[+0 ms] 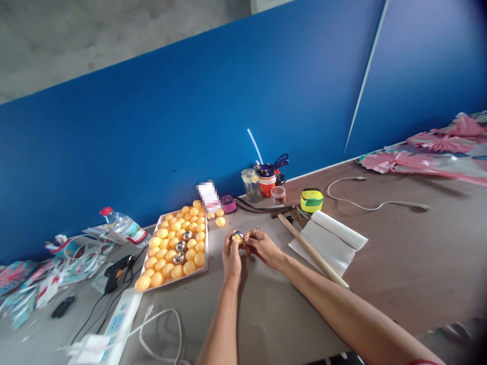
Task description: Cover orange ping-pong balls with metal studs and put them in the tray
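My left hand (231, 257) is closed round a small ball (238, 236) that is shiny silver on top with orange showing lower down. At the ball's right side, the fingers of my right hand (265, 249) are pinched together; what lies between them is too small to make out. Left of my hands stands a shallow white box (206, 253) filled with orange balls (176, 226). Among them sit several silver balls (179, 258). A few loose orange balls (220, 221) lie behind the box's right corner.
On the right are a wooden stick (312, 251), a silvery sheet roll (338, 233) and a yellow-green tape measure (311, 200). Jars and an orange cup (267, 186) stand by the blue partition (182, 126). At left are a bottle (127, 228), glue gun (115, 274) and power strip (120, 324).
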